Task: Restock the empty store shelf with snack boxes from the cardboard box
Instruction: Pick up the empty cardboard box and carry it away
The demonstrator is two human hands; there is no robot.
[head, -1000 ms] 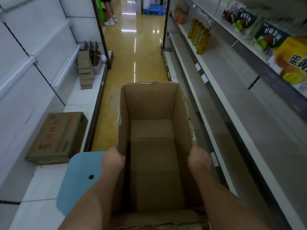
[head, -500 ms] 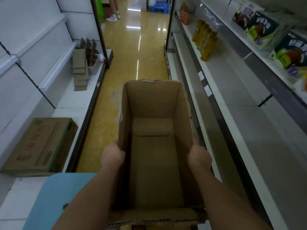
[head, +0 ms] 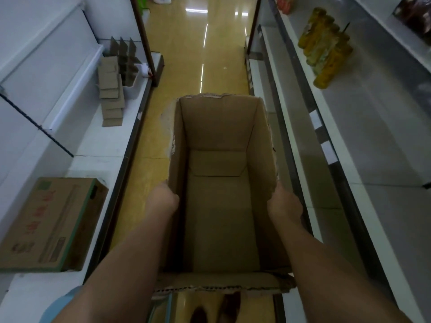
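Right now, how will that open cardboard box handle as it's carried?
Probably light: the open cardboard box looks empty inside. Its side walls may flex, since the rim is torn and ragged. The left hand and right hand hold opposite sides, so it should stay level.

A plain brown cardboard box (head: pixel 221 183), open, with pale torn edges. The floor (head: pixel 186 66) is glossy yellow with white light streaks. Shelves (head: pixel 373 136) are white and grey. Another brown carton (head: pixel 51 222) has green edging and red lettering. Bottles (head: pixel 326 50) are amber-yellow. Flat brown cardboard pieces (head: pixel 110 89) lie stacked.
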